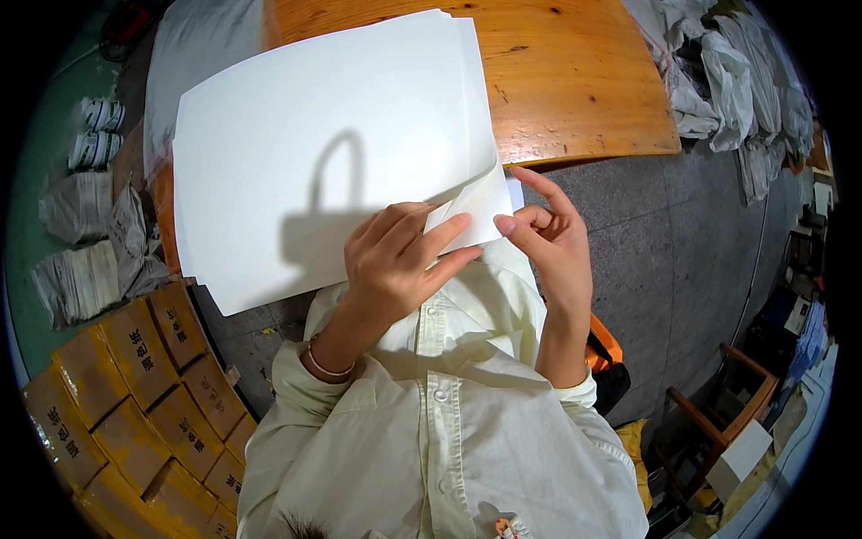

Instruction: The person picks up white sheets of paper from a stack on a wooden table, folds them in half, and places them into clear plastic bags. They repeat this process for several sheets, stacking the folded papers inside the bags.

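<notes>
A stack of large white paper sheets (260,153) with notched corners lies on the wooden table, overhanging its near edge. Its near right corner is lifted and folded back in a slanting flap (480,198). My left hand (395,256) holds this flap, index finger across it and thumb by its lower edge; the other fingers are bent over the stack. At the flap's right edge is my right hand (558,238): the thumb tip meets or nearly meets the paper, the index finger stretches up apart from it, and the remaining fingers are curled.
The wooden table (575,81) ends just beyond my lap. Taped brown cartons (144,386) are stacked at the lower left, with wrapped bundles (81,278) behind them. Plastic-covered goods (727,81) stand at the far right. A wooden chair frame (718,422) is at the right.
</notes>
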{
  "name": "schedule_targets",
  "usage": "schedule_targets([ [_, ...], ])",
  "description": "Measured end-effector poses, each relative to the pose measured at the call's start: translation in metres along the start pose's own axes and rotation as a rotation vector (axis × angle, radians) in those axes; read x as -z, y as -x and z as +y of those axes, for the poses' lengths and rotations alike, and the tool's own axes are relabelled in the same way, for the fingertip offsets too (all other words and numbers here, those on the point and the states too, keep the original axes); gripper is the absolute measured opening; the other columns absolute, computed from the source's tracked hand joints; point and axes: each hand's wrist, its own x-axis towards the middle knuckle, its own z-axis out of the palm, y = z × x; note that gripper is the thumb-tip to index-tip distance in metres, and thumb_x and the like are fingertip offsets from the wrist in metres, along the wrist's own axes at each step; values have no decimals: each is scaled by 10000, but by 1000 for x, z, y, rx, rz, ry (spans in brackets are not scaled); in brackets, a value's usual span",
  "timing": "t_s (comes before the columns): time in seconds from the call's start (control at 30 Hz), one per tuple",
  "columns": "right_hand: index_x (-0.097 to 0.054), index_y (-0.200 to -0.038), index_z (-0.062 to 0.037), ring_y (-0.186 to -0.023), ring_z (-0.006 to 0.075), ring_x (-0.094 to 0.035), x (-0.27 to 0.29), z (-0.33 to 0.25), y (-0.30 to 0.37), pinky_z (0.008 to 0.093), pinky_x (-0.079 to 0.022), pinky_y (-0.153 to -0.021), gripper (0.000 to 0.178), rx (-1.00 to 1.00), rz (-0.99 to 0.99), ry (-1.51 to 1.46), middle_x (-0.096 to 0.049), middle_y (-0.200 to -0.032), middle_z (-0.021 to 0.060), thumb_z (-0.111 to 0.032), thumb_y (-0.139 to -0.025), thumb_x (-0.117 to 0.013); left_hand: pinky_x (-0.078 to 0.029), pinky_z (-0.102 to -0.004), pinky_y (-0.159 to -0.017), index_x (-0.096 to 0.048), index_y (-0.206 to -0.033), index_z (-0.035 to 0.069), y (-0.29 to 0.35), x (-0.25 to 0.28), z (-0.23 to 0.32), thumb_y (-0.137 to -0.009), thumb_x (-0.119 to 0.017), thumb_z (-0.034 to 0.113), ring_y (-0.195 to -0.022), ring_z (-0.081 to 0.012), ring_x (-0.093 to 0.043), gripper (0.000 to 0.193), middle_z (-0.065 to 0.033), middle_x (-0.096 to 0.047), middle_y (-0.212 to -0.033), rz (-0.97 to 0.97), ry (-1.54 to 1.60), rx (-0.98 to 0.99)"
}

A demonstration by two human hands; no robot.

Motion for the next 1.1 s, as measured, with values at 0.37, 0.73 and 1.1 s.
schedule_targets([
  [0.37, -578, -1173, -17, -978, 147, -543, 5, 14, -2, 276, -420, -822, 325, 265, 210, 476, -604, -1115, 89, -165, -884, -580, -496, -276, -539, -665, -1001, 107, 4, 2, 0, -628, -728, 13, -620, -185, -593, 390, -32, -623, -824, 38, -1, 122],
  [0.73, -534, -1247, -28, -1134, 235, -470, 4, 1, 21, 339, -336, -984, 378, 227, -15, 540, -492, -1320, 135, -219, -922, -518, -466, -317, -802, -664, -1033, 135, -5, 5, 7, -639, -749, 108, -997, -202, -555, 404, -21, -586, -1119, -209, -24, -10],
  [1.1, -428, -1329, -11, -1183, 203, -457, 16, 7, 24, 318, -345, -991, 428, 42, -57, 237, -489, -1298, 141, -224, -959, -464, -474, -337, -823, -633, -1092, 126, -3, 6, 6, -573, -771, 81, -1012, -221, -552, 540, -16, -570, -1135, -216, 7, -7],
])
